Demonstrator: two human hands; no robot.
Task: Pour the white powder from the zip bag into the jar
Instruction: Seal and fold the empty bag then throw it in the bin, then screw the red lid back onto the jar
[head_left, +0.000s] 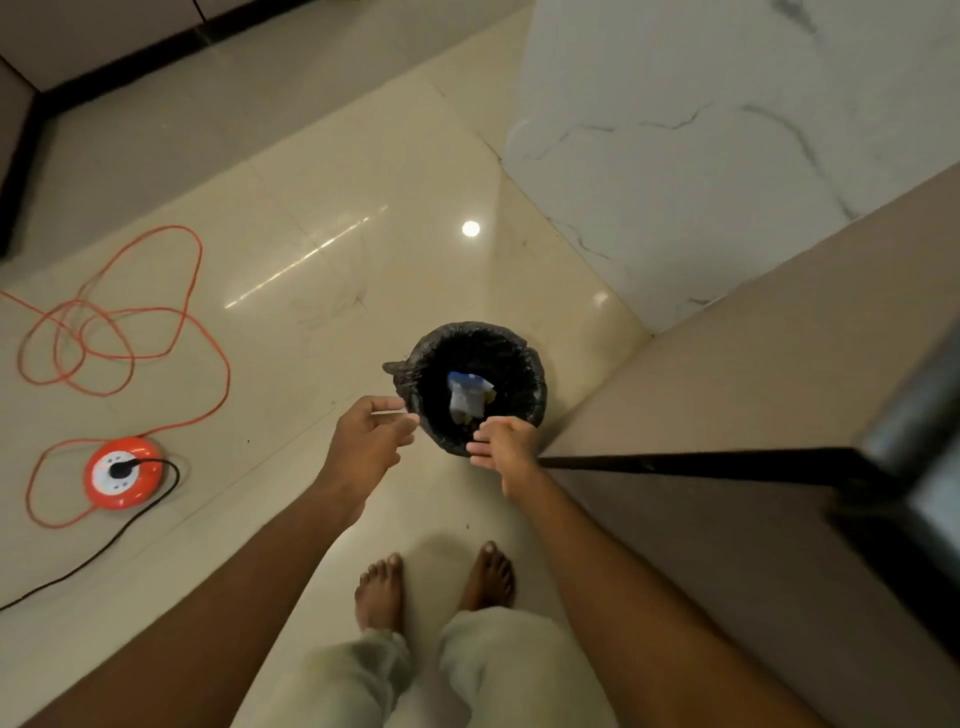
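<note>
Pale trouser legs (415, 670) and bare feet (379, 587) sit nearest the cam, standing on glossy tile. Both arms reach fwd over a black-lined bin (535, 384). Left hand (371, 436) loose, fingers part-curled, holding nothing; right hand (506, 441) likewise empty. White-and-blue bag (467, 395), prob. the zip bag, lies inside the bin w/ other scraps. No jar in view. Risk: orange cord (124, 312) loops nearby, a trip hazard when turning away.

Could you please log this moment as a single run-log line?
left hand open, empty | right hand open, empty | both over lined bin | clear bag lying inside bin | jar not in view
</note>
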